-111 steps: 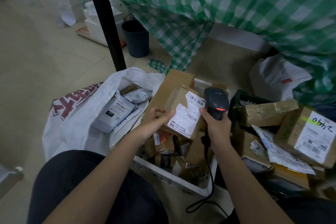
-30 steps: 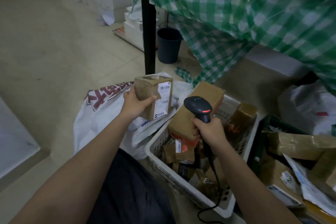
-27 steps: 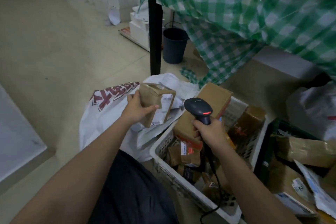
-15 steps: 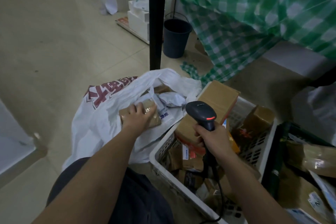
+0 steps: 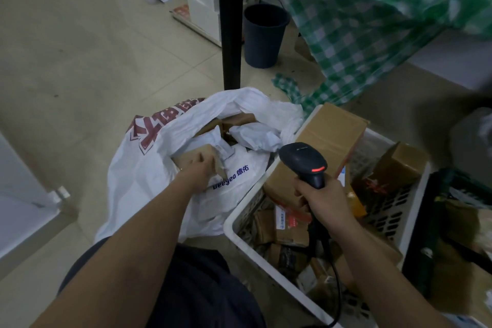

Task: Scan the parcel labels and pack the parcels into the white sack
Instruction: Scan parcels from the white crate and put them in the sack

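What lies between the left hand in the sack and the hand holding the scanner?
In the head view, between the left hand and right hand lie a white printed mailer bag in the white sack and the basket's rim.

Standing open toward the person: white sack (image 5: 138, 184), mouth crowded with brown boxes and a white mailer (image 5: 255, 136). Pressing against its right side: white basket (image 5: 282, 282) heaped with parcels, tall box (image 5: 330, 128) leaning over the rim. Blocking beyond: black post (image 5: 230, 21), dark bucket (image 5: 265, 34), hanging green checked cloth (image 5: 372, 16). Lying bare to the left: tiled floor (image 5: 80, 61).

Left hand's fingers (image 5: 202, 165) seemingly hidden behind parcel (image 5: 195, 156).
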A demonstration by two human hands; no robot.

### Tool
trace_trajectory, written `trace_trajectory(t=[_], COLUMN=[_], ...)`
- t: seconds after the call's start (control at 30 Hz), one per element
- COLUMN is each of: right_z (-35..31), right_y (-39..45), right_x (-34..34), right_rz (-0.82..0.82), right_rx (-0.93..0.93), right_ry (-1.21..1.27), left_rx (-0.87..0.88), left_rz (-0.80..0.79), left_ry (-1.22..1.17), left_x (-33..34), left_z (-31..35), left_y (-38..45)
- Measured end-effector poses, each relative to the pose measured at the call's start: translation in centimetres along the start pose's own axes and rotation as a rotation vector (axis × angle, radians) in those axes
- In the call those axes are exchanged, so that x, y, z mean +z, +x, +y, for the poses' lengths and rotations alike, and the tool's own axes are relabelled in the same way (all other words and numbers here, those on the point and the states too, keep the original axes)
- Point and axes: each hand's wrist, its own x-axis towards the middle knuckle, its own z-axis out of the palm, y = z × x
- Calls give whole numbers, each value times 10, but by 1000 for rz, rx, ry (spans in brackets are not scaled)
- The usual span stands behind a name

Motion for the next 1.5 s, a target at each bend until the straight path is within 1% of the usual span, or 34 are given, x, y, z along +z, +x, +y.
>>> trace_trajectory(t=[0.1,0.17,0.23,0.3,0.37,0.47,0.57,0.63,0.8,1.07,1.2,1.27,1.4,1.5], right_z=[5,10,16,24,32,41,48,53,61,49,44,46,56,64], right_y=[-2,-5,-9,-14,-20,-29,-40,-46,-54,-42,-29,-20,-4,1], right_x=[-9,-18,-29,-43,-59,-82,-101,-113,-139,-182,-207,-219,-235,-241], right_rz=[25,51,87,133,177,223,285,308,413,590,593,602,619,595], right_rx=[33,60,86,116,148,170,166,151,126,110,103,112,140,154], right_ry=[44,76,117,159,175,214,229,233,254,484,541,536,548,572], left_rx=[103,159,230,287,313,350,323,342,470,532,521,486,389,325], left_rz=[265,336,372,342,277,245,214,185,209,152,84,69,125,115], left_ry=[-90,-184,-326,-437,-463,-396,-263,-223,-277,-286,-280,-287,-317,-304], left_x=[-16,-26,-31,-30,-21,-4,10,15,10,-12,-11,-7,3,9], left_z=[25,51,81,109,136,175,208,228,275,361,407,427,453,465], left_y=[-10,-20,-32,-40,-45,-50,-53,-56,-55,-27,-9,0,20,31])
